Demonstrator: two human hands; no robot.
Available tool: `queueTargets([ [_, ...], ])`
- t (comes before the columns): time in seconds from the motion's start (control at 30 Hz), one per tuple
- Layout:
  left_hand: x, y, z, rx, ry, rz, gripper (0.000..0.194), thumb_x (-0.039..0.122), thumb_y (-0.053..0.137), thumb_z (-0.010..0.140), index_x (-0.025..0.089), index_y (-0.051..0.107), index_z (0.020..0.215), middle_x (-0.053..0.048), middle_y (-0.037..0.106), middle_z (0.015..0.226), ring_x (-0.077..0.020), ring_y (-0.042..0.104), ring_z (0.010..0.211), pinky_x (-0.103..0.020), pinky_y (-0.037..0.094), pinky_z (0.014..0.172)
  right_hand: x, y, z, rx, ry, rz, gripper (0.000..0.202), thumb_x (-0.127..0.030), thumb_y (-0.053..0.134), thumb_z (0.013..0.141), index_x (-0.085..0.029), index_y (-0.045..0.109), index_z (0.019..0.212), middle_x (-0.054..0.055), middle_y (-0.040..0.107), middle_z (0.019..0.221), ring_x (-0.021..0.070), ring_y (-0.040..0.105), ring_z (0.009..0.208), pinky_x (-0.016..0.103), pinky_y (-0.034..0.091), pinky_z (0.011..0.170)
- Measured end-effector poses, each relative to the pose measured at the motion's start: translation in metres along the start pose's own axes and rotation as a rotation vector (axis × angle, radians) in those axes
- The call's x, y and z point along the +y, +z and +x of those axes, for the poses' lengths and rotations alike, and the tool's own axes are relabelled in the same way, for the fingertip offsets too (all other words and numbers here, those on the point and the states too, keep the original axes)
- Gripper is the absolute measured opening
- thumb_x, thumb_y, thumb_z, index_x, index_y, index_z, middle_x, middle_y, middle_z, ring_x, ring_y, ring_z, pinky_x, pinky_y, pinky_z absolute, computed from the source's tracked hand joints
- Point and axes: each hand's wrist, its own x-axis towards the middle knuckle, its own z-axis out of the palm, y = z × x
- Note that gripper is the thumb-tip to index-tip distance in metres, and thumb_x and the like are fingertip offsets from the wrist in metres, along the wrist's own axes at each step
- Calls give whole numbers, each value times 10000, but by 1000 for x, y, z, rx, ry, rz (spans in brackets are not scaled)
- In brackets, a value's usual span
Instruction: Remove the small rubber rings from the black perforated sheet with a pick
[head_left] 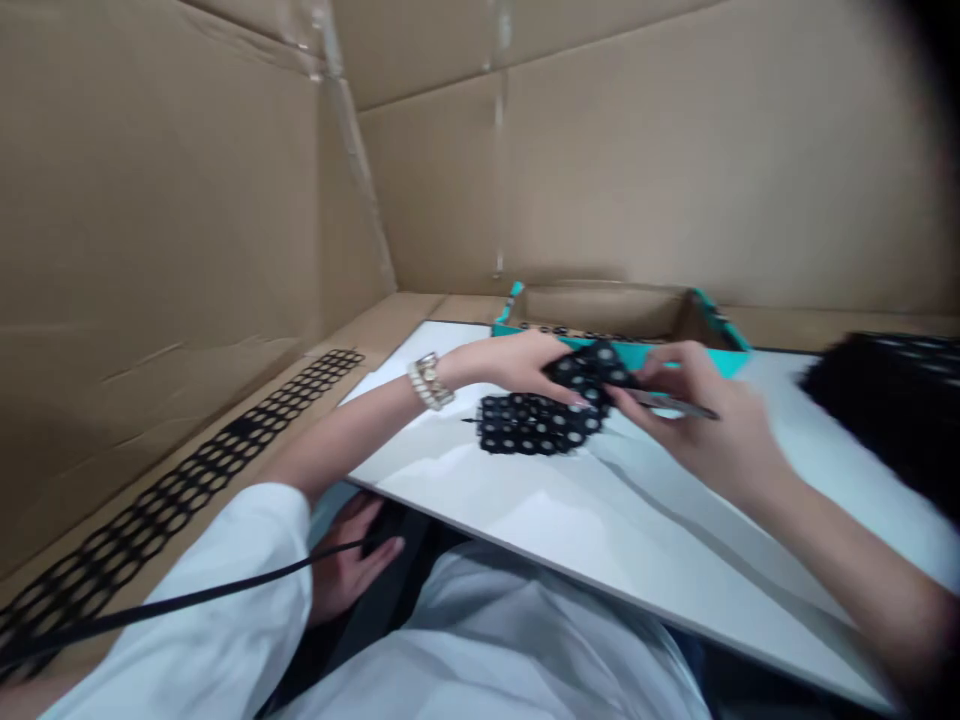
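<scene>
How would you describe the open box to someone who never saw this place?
Find the white tabletop below the tall brown cardboard walls. At its far edge stands an open rectangular cardboard box. Unlike the walls, it has bright teal sides.

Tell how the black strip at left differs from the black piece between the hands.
The strip lies long and flat; the piece is shorter and bunched. The strip rests on cardboard; the left hand and right hand handle the piece. Both are black with a round pattern.

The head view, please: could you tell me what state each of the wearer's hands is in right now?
Left hand: closed on the black dotted mesh.
Right hand: closed on a thin metal tool, fingertips at the mesh.
</scene>
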Motion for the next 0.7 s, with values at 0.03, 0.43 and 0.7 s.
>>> queueTargets([
  [0.03, 2, -3, 1, -17, 22, 31, 366, 456, 616, 821, 159, 614, 1035, -58, 666, 1038, -216, 596, 903, -302, 429, 765, 1, -1, -1, 29, 1, -54, 328, -532, 573, 819, -249, 418, 879, 53, 663, 810, 216, 689, 669, 244, 473, 466],
  [0.43, 15, -15, 26, -209, -170, 250, 343, 504, 637, 790, 162, 633, 799, -81, 655, 810, -221, 578, 761, -334, 405, 697, -16, -3, -4, 117, 10, -166, 328, -600, 495, 837, -278, 448, 881, 63, 646, 754, 248, 651, 628, 268, 321, 392],
  [0.7, 16, -27, 36, -332, -205, 321, 383, 502, 671, 756, 136, 664, 870, -76, 652, 814, -224, 577, 756, -341, 418, 703, -10, -2, -4, 107, -50, -130, 352, -626, 431, 856, -283, 462, 931, 48, 644, 777, 242, 654, 636, 268, 334, 408],
])
